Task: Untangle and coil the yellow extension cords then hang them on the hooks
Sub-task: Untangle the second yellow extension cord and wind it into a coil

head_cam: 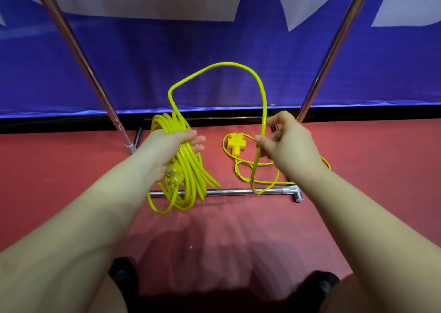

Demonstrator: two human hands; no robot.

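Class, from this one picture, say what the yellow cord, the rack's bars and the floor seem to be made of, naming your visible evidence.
Yellow cord: probably flexible plastic or rubber sheath; smooth, slightly glossy, bends in loops.
Rack's bars: metal, likely chromed or polished steel; mirror-like highlights.
Floor: matt red surface, perhaps vinyl or rubber; uncertain.

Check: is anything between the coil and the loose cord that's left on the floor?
Yes. The loose cord dips under the rack's floor bar near its right end before rising to the right hand. It may catch there. The coil hangs free in the left hand.
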